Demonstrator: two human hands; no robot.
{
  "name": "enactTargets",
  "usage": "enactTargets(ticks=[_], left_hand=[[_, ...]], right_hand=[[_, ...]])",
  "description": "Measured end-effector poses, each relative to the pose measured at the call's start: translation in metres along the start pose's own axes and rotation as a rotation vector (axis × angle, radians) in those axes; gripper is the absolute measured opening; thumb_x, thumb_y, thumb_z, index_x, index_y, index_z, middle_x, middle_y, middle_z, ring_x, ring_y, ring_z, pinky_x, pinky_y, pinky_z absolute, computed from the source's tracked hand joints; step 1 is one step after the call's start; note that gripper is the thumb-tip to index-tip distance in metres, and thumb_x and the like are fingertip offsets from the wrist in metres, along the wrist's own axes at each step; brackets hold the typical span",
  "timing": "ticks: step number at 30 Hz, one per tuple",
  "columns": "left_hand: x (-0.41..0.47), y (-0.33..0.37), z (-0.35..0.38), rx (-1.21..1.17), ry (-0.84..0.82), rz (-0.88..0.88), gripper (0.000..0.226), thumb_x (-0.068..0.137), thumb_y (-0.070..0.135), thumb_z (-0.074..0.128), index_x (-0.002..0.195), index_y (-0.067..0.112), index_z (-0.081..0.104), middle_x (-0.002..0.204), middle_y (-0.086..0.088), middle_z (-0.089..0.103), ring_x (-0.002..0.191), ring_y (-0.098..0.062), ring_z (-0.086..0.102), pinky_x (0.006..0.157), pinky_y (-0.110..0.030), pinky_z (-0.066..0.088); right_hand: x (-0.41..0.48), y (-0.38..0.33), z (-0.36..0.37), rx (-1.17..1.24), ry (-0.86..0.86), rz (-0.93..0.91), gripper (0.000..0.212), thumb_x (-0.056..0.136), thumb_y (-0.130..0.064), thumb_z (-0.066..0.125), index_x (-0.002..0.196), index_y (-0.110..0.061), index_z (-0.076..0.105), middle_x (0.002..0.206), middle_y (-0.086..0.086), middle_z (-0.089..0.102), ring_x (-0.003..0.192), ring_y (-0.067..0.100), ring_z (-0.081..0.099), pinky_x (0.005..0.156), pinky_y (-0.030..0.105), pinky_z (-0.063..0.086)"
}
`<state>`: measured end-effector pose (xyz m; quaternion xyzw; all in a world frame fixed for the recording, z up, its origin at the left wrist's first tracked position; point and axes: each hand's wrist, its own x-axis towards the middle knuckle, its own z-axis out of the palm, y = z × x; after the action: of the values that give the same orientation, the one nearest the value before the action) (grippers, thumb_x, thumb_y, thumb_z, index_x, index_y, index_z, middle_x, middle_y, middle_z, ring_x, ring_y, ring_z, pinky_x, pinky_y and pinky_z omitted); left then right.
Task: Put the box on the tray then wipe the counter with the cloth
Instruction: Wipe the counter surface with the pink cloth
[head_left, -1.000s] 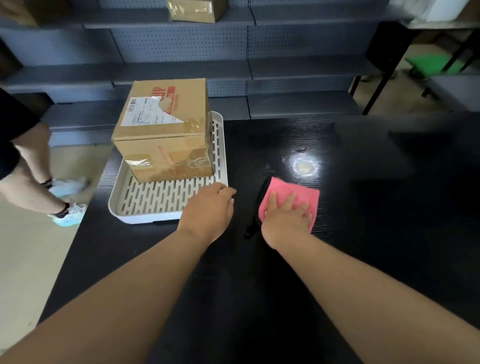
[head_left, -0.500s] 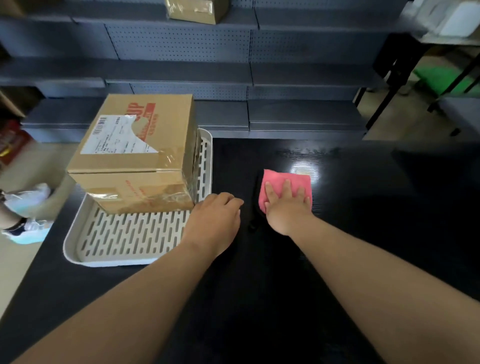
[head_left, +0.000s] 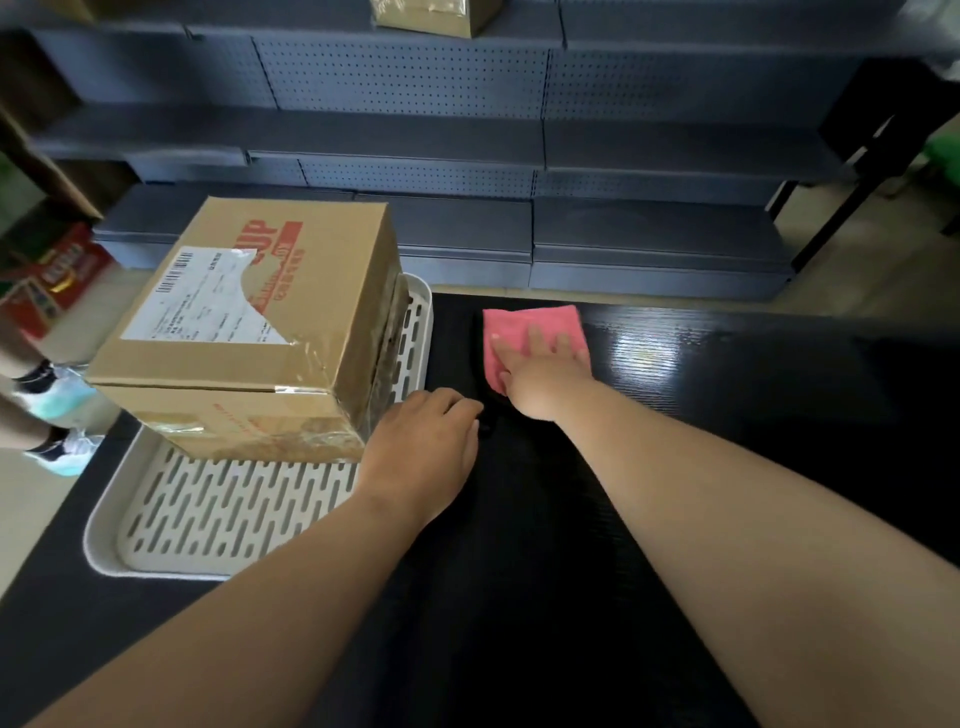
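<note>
A taped cardboard box (head_left: 249, 332) with a white shipping label stands on the far part of the slotted white tray (head_left: 208, 519), at the left end of the black counter (head_left: 727, 389). My right hand (head_left: 540, 374) lies flat, fingers spread, on the pink cloth (head_left: 519, 325), pressing it onto the counter near the far edge, just right of the tray. My left hand (head_left: 421, 452) rests palm down with loosely curled fingers at the tray's right rim, beside the box's near corner, and holds nothing.
Grey perforated shelving (head_left: 415, 135) runs behind the counter, with another cardboard box (head_left: 431, 15) on a high shelf. Another person's legs and light sneakers (head_left: 57, 400) are on the floor at left, near a red package (head_left: 52, 275). Black table legs (head_left: 852, 171) stand at the far right.
My right hand has pushed the pink cloth away from me toward the counter's far edge. My left hand stays beside the tray. The view has shifted, and the other person's feet moved.
</note>
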<state>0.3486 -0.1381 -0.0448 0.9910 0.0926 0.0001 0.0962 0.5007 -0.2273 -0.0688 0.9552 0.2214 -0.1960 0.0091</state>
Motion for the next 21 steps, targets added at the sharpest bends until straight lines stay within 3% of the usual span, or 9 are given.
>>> enactTargets(ticks=[2, 6, 8, 13, 19, 21], left_hand=[[0.002, 0.004, 0.0, -0.019, 0.019, -0.012, 0.035, 0.098, 0.028, 0.041, 0.127, 0.021, 0.058, 0.121, 0.0, 0.062, 0.112, -0.022, 0.057, 0.095, -0.039, 0.046], [0.001, 0.008, -0.002, -0.028, 0.046, 0.007, 0.034, 0.098, 0.027, 0.04, 0.127, 0.02, 0.058, 0.12, 0.0, 0.062, 0.112, -0.022, 0.057, 0.095, -0.038, 0.045], [0.001, 0.004, -0.001, -0.025, 0.05, -0.018, 0.036, 0.099, 0.028, 0.038, 0.128, 0.022, 0.056, 0.122, 0.002, 0.06, 0.114, -0.02, 0.055, 0.097, -0.035, 0.044], [0.001, -0.001, -0.002, -0.034, 0.044, -0.095, 0.035, 0.099, 0.028, 0.036, 0.127, 0.021, 0.056, 0.123, 0.001, 0.058, 0.114, -0.021, 0.052, 0.099, -0.034, 0.04], [-0.006, 0.005, -0.003, -0.018, 0.011, -0.102, 0.033, 0.099, 0.027, 0.034, 0.117, 0.017, 0.059, 0.117, -0.001, 0.058, 0.11, -0.021, 0.052, 0.095, -0.035, 0.042], [-0.013, 0.005, -0.003, -0.016, 0.012, -0.094, 0.035, 0.099, 0.028, 0.033, 0.122, 0.019, 0.057, 0.12, 0.0, 0.058, 0.112, -0.02, 0.052, 0.096, -0.036, 0.042]], right_hand=[[0.008, 0.009, -0.005, 0.02, -0.098, -0.067, 0.057, 0.102, -0.041, 0.029, 0.149, -0.044, -0.003, 0.16, 0.003, -0.013, 0.145, 0.04, -0.007, 0.116, 0.054, -0.002], [0.018, 0.01, -0.006, 0.068, -0.051, 0.129, 0.064, 0.101, -0.034, 0.031, 0.148, -0.04, -0.012, 0.158, 0.006, -0.022, 0.143, 0.044, -0.014, 0.114, 0.059, -0.006], [0.013, -0.006, -0.005, 0.03, -0.057, 0.087, 0.068, 0.1, -0.03, 0.035, 0.148, -0.041, -0.011, 0.159, 0.005, -0.021, 0.143, 0.045, -0.013, 0.114, 0.06, -0.005], [-0.015, -0.011, 0.01, -0.055, -0.04, -0.249, 0.058, 0.101, -0.037, 0.029, 0.147, -0.047, -0.004, 0.16, 0.005, -0.015, 0.144, 0.042, -0.011, 0.116, 0.058, -0.002], [-0.081, -0.007, 0.029, -0.106, -0.081, -0.34, 0.052, 0.102, -0.042, 0.021, 0.148, -0.046, -0.003, 0.16, 0.005, -0.017, 0.144, 0.04, -0.015, 0.117, 0.056, -0.004], [-0.102, -0.01, 0.036, -0.126, -0.109, -0.351, 0.051, 0.102, -0.041, 0.021, 0.149, -0.045, 0.0, 0.159, 0.004, -0.019, 0.144, 0.039, -0.017, 0.117, 0.056, -0.005]])
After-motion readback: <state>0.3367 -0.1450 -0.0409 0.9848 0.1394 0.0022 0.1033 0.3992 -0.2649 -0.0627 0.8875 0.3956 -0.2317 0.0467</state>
